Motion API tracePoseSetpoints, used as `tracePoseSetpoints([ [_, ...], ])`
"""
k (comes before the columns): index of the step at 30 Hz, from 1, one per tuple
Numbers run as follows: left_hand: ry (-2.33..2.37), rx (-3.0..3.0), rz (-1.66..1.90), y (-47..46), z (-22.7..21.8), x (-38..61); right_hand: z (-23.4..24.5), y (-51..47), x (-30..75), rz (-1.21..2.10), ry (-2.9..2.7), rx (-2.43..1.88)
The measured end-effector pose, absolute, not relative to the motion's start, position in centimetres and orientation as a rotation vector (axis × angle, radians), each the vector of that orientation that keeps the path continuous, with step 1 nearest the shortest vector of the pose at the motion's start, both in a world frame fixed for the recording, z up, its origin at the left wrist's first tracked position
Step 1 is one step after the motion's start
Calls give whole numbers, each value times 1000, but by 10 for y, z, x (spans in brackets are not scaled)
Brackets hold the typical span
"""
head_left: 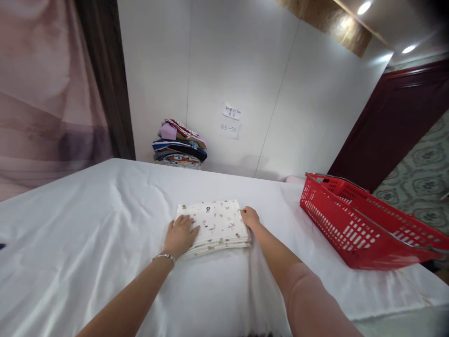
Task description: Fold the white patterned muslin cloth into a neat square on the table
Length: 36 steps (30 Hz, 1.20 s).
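A folded white cloth (pixel 217 223) with small printed animals lies in the middle of the white-covered table (pixel 87 224). My left hand (pixel 180 235), with a thin bracelet on the wrist, rests flat on the cloth's left part, fingers spread. At the cloth's right edge my right hand (pixel 250 217) has its fingers curled, pinching the edge of the cloth.
A red plastic shopping basket (pixel 365 224) stands at the right edge of the table. A stack of folded coloured clothes (pixel 180 144) sits at the far side against the white wall, below two paper notes (pixel 230 120). A dark door is at the right.
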State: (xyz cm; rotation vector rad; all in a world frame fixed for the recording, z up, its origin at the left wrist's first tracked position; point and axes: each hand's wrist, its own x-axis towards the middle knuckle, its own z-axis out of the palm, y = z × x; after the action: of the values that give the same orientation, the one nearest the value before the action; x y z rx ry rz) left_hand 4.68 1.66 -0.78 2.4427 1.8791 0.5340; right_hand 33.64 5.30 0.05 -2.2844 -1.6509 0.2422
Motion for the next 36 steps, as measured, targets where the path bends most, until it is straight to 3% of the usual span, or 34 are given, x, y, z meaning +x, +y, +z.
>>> tracePoseSetpoints([
  [36, 1842, 2465, 593, 18, -10, 45, -8, 106, 345, 403, -1552, -2196],
])
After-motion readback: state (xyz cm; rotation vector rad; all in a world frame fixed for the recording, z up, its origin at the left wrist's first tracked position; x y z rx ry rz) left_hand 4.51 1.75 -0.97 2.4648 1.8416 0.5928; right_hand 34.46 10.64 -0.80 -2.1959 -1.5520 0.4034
